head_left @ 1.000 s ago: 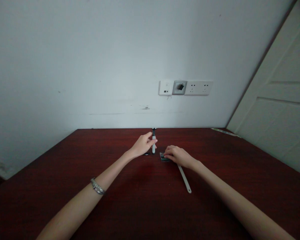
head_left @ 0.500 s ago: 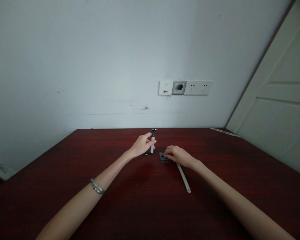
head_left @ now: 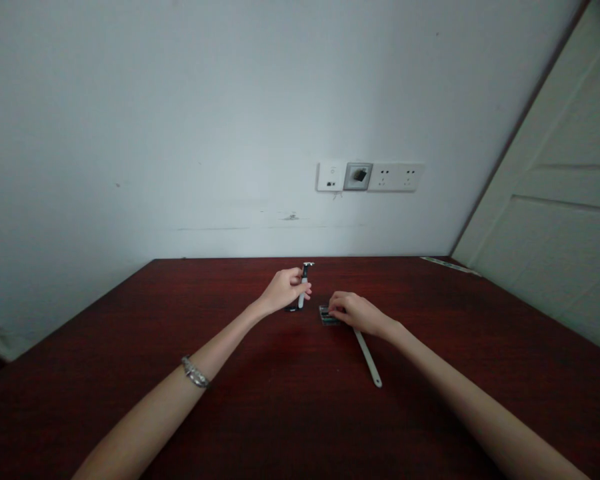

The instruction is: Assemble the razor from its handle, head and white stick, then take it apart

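My left hand [head_left: 285, 288] is closed around the pale handle of a razor [head_left: 301, 293], held upright with its wide head at the top. Just below that hand, a small black object [head_left: 293, 309] lies on the table; its kind is unclear. My right hand [head_left: 357, 311] has its fingers pinched together on the right side of a small clear plastic case [head_left: 325, 320], which shows dark and green parts inside. The fingers cover part of the case. From under my right hand a long pale handle [head_left: 369, 360] with a hole at its end points toward me; its far end is hidden.
Everything rests on a dark red wooden table [head_left: 220, 413] that meets a white wall [head_left: 205, 133]. Sockets and switches [head_left: 390, 177] are mounted on the wall. A thin pale strip [head_left: 450, 265] lies at the far right edge, near a white panelled door [head_left: 570, 220].
The razor in my left hand has tilted and dropped slightly, and its head has turned a little. My right hand stays at the case.
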A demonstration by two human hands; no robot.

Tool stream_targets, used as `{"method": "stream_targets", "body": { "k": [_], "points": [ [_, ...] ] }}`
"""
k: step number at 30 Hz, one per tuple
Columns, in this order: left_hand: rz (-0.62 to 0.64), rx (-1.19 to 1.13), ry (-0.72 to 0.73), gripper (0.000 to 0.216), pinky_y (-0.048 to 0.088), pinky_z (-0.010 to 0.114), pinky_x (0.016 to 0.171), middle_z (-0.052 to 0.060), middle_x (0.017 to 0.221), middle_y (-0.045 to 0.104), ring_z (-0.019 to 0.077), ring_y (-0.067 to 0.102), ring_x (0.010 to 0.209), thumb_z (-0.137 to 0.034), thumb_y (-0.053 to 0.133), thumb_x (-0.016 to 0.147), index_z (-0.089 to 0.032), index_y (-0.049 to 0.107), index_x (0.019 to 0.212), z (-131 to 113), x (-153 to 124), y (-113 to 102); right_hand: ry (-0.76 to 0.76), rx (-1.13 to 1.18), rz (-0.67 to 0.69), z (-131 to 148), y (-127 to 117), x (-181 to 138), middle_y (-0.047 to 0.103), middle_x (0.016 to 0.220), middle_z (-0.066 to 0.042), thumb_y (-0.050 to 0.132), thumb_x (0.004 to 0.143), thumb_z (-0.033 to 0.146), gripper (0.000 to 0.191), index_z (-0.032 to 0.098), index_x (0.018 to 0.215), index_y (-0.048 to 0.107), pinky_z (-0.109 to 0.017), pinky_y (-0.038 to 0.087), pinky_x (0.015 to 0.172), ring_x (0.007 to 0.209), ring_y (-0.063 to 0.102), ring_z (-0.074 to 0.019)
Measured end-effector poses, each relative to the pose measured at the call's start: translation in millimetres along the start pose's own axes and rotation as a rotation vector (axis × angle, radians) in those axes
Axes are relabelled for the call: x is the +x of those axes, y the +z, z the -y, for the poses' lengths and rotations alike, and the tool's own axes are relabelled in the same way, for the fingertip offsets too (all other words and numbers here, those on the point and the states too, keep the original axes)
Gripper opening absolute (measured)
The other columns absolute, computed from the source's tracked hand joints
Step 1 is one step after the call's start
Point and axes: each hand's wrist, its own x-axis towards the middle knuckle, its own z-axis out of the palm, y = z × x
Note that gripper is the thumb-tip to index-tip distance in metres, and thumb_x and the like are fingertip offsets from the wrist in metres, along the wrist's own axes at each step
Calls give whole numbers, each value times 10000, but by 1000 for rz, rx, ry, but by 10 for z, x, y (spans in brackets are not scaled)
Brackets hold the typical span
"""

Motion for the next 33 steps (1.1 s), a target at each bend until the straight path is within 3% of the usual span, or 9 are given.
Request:
{"method": "stream_targets", "body": {
  "k": [12, 19, 26, 33],
  "points": [
    [-12, -44, 29, 124, 526, 274, 565, 68, 696, 657, 178, 671, 607, -162, 599, 758, -122, 487, 790, 27, 24, -41, 33, 183, -141, 1, -136, 48, 663, 843, -56, 518, 822, 256, 179, 168, 840, 672, -282, 463, 722, 763, 595, -162],
    [-6, -59, 55, 158, 526, 277, 570, 68, 706, 657, 179, 672, 615, -198, 632, 739, -120, 506, 794, 19, 29, -43, 156, 479, -152, 113, -319, 143, 621, 690, -25, 515, 807, 348, 253, 141, 873, 644, -198, 443, 375, 466, 540, -98],
    [-99, -66, 106, 173, 522, 261, 580, 64, 732, 655, 181, 675, 649, -211, 645, 734, -113, 528, 817, -59, 23, -51, 156, 586, -183, 264, -562, 244, 624, 661, -15, 547, 796, 340, 240, 128, 857, 642, -184, 454, 372, 399, 546, -77],
    [-146, -84, 90, 195, 504, 234, 566, 67, 750, 652, 181, 676, 658, -220, 677, 709, -99, 550, 795, -135, 17, -39, 165, 599, -176, 317, -575, 248, 622, 639, -13, 557, 795, 326, 239, 119, 862, 654, -174, 432, 371, 391, 545, -74]
  ]
}}
